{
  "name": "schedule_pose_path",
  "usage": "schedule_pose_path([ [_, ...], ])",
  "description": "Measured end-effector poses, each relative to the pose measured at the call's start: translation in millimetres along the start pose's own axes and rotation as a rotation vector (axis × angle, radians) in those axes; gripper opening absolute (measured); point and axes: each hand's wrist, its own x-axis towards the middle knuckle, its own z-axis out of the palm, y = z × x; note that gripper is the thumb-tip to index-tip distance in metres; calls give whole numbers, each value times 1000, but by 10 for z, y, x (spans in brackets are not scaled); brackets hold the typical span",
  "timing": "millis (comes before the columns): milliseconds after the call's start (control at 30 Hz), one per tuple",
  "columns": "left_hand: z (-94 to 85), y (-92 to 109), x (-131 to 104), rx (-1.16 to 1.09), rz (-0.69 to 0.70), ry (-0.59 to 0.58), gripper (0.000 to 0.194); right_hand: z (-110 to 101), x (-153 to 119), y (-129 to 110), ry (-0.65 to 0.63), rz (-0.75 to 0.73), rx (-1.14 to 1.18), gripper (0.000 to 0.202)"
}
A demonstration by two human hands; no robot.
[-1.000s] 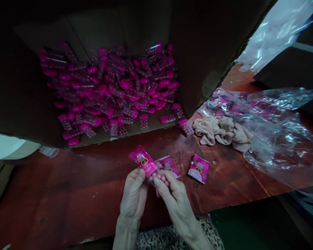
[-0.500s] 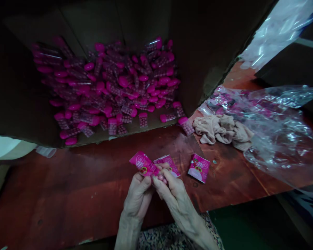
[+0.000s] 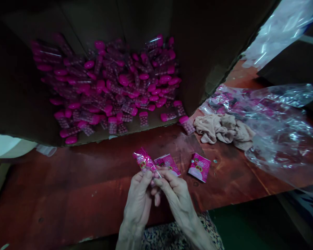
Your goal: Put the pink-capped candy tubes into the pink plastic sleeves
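Observation:
Between my two hands is a shiny pink printed sleeve (image 3: 144, 159), tilted up to the left, with pink round candies showing at its lower end. My left hand (image 3: 138, 194) pinches it from the left. Fingers of my right hand (image 3: 173, 189) close on its lower right end; they hide much of what is held there. Just behind the right fingers lie flat pink printed sleeves (image 3: 169, 162) on the red table. A separate stack of such sleeves (image 3: 199, 167) rests farther right.
A large cardboard box (image 3: 198, 66) lies open toward me, holding many clear candy containers (image 3: 122, 90) with pink caps. One container (image 3: 187, 125) sits outside its right corner. To the right are a crumpled cloth (image 3: 221, 128) and a clear plastic bag (image 3: 281, 135) with pink items.
The sleeve has turned to a steeper, narrower angle in my hands. My right fingers have shifted along its lower end, and the candies are more covered.

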Motion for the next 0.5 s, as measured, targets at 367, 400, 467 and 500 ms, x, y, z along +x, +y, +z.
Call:
schedule_pose_path([
  [367,76,-69,-121,15,-2,-17,20,24,27,-37,60,139,216,32],
  [400,81,-76,-123,11,-4,-6,21,35,23,-16,64,145,231,33],
  [467,94,-85,-118,14,-5,1,23,58,24,33,64,153,249,35],
  [500,99,-82,-111,25,-7,-7,23,68,33,51,63,156,247,36],
])
